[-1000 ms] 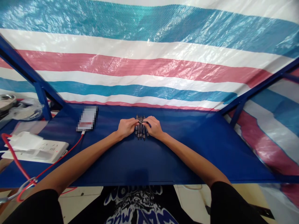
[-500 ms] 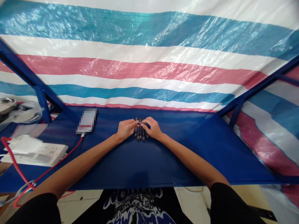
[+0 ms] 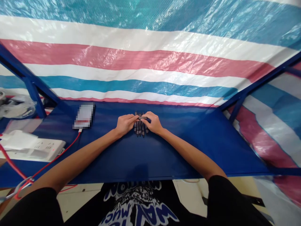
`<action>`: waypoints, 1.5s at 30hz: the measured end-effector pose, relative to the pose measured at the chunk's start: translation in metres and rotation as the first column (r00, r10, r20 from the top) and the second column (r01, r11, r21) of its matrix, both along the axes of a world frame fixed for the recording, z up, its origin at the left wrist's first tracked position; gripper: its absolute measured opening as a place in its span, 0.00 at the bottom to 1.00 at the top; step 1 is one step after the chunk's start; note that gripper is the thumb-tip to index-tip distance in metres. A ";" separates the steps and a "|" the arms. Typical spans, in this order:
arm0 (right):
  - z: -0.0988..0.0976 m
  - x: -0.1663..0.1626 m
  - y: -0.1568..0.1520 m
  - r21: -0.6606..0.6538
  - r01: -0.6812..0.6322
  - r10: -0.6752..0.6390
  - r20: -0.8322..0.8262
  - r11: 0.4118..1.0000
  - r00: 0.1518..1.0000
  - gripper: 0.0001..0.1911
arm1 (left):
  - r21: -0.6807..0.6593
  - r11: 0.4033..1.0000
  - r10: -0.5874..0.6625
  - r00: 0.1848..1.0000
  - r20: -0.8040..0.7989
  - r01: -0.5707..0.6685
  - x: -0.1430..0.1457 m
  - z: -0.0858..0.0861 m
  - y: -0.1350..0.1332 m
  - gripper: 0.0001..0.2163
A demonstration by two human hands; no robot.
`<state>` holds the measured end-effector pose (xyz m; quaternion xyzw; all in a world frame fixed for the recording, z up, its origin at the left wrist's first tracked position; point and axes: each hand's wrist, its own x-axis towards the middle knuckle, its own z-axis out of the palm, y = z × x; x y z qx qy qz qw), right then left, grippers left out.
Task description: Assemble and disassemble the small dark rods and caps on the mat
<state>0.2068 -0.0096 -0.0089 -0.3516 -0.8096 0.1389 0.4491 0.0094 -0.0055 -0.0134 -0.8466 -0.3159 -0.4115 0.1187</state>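
Note:
My left hand (image 3: 125, 125) and my right hand (image 3: 152, 122) meet near the middle of the blue table. Between their fingertips a slim dark pen (image 3: 142, 118) lies crosswise, pinched at both ends. Beneath it, several dark pens (image 3: 140, 130) rest side by side on the tabletop, pointing away from me. My fingers cover part of their far ends. Both hands are closed, the left thumb hidden from view.
A phone (image 3: 84, 116) on a red cable lies left of my hands. Further left are a white power strip (image 3: 50, 147) and plastic bags (image 3: 20, 106). Blue frame bars (image 3: 244, 94) slope up at both sides, and a striped tarp (image 3: 145, 59) hangs behind the blue table (image 3: 145, 160).
The head view has tipped up-to-down slightly, so the table and tarp sit higher in the picture. Both hands keep their pinch on the pen above the row.

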 end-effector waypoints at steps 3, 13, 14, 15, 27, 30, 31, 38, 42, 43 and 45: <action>0.000 0.000 0.000 0.001 -0.001 0.001 -0.018 1.000 1.000 0.11 | 0.008 1.000 -0.010 1.000 -0.001 0.010 0.000 0.000 0.000 0.11; -0.001 -0.002 -0.001 0.039 0.000 0.001 -0.030 0.999 1.000 0.08 | -0.076 0.997 0.001 1.000 0.003 0.000 -0.002 -0.005 0.001 0.13; -0.001 -0.002 -0.002 0.049 0.001 0.000 -0.028 0.999 1.000 0.08 | -0.083 0.997 -0.002 1.000 0.005 0.003 -0.003 -0.005 0.001 0.13; -0.001 -0.003 -0.002 0.060 0.002 0.000 -0.026 0.998 1.000 0.08 | -0.093 0.996 -0.007 1.000 0.007 0.007 -0.003 -0.005 0.001 0.14; -0.003 -0.003 -0.002 0.118 0.024 -0.024 -0.007 0.993 1.000 0.09 | -0.149 0.989 -0.022 1.000 -0.007 0.021 -0.003 -0.006 0.002 0.15; -0.004 -0.004 -0.001 0.143 0.042 -0.039 -0.023 0.989 0.999 0.09 | -0.135 0.990 -0.034 0.999 0.003 0.034 -0.002 -0.005 0.002 0.14; -0.004 -0.004 -0.001 0.141 0.047 -0.044 -0.022 0.989 0.999 0.09 | -0.133 0.991 -0.032 0.999 0.009 0.033 -0.002 -0.005 0.002 0.13; -0.002 -0.001 -0.003 0.109 0.016 -0.018 0.015 0.994 1.000 0.10 | -0.092 0.996 0.015 0.999 0.037 -0.011 -0.001 -0.004 0.001 0.12; 0.000 -0.001 -0.002 0.085 0.029 -0.032 0.039 0.996 0.999 0.13 | -0.059 0.998 0.030 0.999 0.015 -0.029 -0.001 -0.001 0.000 0.12; 0.000 -0.001 -0.001 0.078 0.036 -0.041 0.053 0.996 0.998 0.14 | -0.047 0.998 0.032 0.999 0.008 -0.032 -0.001 0.000 0.000 0.12; 0.000 -0.002 0.000 0.062 0.050 -0.056 0.086 0.997 0.995 0.18 | -0.028 0.999 0.035 0.999 -0.004 -0.035 -0.001 0.001 0.000 0.12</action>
